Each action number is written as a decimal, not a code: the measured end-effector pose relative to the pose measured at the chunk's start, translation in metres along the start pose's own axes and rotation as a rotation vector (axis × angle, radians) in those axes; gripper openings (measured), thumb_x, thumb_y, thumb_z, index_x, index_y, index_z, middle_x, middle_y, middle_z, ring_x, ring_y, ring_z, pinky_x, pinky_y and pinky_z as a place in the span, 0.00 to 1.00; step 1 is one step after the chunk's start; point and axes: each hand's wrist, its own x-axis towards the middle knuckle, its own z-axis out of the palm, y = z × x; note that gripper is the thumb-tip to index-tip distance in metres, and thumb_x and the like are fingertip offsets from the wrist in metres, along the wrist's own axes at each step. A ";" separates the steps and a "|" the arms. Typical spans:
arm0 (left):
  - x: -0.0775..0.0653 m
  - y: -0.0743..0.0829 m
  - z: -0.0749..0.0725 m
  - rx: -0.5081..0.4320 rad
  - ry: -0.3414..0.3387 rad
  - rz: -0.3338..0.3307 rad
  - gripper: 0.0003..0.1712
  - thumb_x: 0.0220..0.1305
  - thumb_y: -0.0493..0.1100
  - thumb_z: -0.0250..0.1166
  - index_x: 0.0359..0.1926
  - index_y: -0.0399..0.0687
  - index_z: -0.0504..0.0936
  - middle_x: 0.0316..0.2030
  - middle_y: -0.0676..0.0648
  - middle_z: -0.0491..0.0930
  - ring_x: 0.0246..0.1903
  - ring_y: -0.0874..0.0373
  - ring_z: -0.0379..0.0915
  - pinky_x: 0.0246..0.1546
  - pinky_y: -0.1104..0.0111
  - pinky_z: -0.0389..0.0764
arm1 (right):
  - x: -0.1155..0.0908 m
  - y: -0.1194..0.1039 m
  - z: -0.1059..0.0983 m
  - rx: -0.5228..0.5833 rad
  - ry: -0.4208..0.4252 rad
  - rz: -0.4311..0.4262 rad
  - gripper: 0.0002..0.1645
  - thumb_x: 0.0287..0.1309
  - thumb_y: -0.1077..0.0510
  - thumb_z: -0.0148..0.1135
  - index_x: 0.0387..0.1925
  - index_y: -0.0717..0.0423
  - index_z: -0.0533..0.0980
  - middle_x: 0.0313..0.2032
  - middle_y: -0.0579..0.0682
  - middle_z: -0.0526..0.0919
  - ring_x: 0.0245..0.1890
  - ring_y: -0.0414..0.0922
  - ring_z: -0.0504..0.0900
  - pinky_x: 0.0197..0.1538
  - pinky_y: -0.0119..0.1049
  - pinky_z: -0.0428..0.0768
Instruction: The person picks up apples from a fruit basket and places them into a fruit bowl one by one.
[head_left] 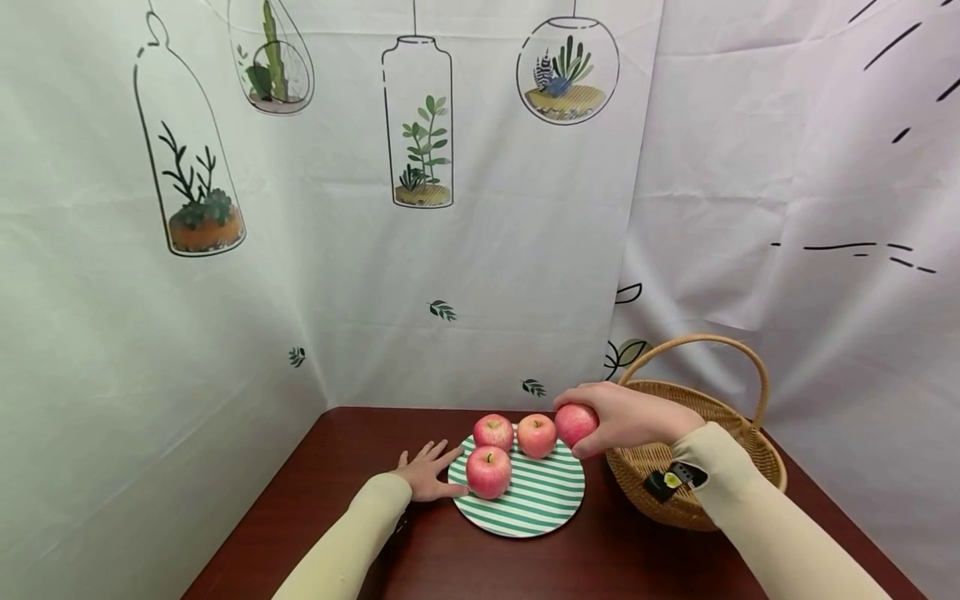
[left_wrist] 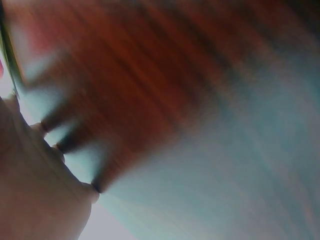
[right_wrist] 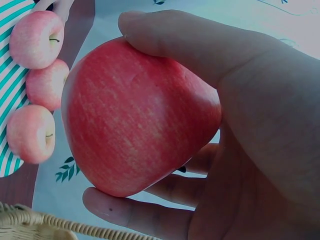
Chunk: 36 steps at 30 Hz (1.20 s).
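Observation:
My right hand [head_left: 626, 414] grips a red apple [right_wrist: 140, 120], thumb on one side and fingers round the other. In the head view this apple is at the right edge of a round green-and-white striped board [head_left: 536, 512], left of the basket. On the board stand three more apples: one at the front [head_left: 488, 472], one behind it [head_left: 492, 433] and one to the right [head_left: 537, 436]. At the board's left edge, my left hand [head_left: 429, 473] lies with spread, straight fingers, the fingertips touching the rim or close by it.
A wicker basket [head_left: 652, 492] with a tall arched handle [head_left: 763, 379] stands on the right of the dark red table [head_left: 442, 550], partly hidden by my right forearm. White curtains [head_left: 480, 275] printed with plants in jars hang round the table.

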 end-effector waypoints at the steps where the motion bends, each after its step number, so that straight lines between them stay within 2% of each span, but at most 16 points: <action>1: 0.000 0.000 0.000 -0.004 0.003 0.004 0.55 0.55 0.80 0.59 0.78 0.63 0.59 0.78 0.43 0.53 0.78 0.39 0.43 0.70 0.31 0.41 | 0.001 0.000 0.000 0.001 -0.002 -0.002 0.33 0.44 0.48 0.77 0.56 0.34 0.78 0.48 0.38 0.80 0.43 0.37 0.79 0.42 0.32 0.81; 6: 0.006 -0.008 0.007 -0.019 0.013 0.014 0.58 0.52 0.84 0.56 0.78 0.64 0.58 0.79 0.43 0.52 0.78 0.39 0.41 0.70 0.30 0.39 | 0.008 -0.002 0.002 0.009 -0.020 0.004 0.34 0.46 0.49 0.76 0.58 0.36 0.77 0.51 0.38 0.80 0.44 0.38 0.79 0.43 0.33 0.80; 12: -0.005 0.006 -0.004 0.018 0.000 -0.004 0.52 0.58 0.76 0.61 0.78 0.62 0.59 0.78 0.44 0.53 0.78 0.40 0.44 0.70 0.31 0.43 | 0.015 -0.002 0.005 0.004 -0.029 0.018 0.34 0.46 0.49 0.76 0.59 0.36 0.77 0.51 0.37 0.80 0.44 0.38 0.78 0.43 0.33 0.80; 21: -0.006 0.005 -0.006 0.006 -0.001 0.006 0.54 0.57 0.79 0.59 0.78 0.61 0.59 0.79 0.43 0.52 0.78 0.39 0.43 0.70 0.31 0.41 | 0.027 -0.002 0.010 -0.002 -0.043 0.012 0.34 0.45 0.49 0.76 0.58 0.38 0.78 0.48 0.38 0.81 0.44 0.40 0.77 0.42 0.34 0.79; 32: -0.003 0.002 -0.002 0.017 0.001 0.000 0.54 0.57 0.79 0.59 0.78 0.65 0.58 0.79 0.45 0.52 0.78 0.41 0.43 0.70 0.32 0.43 | 0.040 0.002 0.025 0.091 -0.072 0.075 0.36 0.43 0.52 0.79 0.58 0.42 0.78 0.47 0.40 0.81 0.43 0.41 0.78 0.41 0.36 0.81; 36: 0.002 -0.002 0.001 0.023 0.002 0.002 0.54 0.56 0.81 0.57 0.78 0.67 0.57 0.79 0.46 0.51 0.79 0.41 0.42 0.70 0.32 0.42 | 0.044 0.004 0.030 0.088 -0.070 0.082 0.37 0.42 0.52 0.79 0.58 0.41 0.78 0.47 0.40 0.81 0.42 0.40 0.78 0.41 0.35 0.81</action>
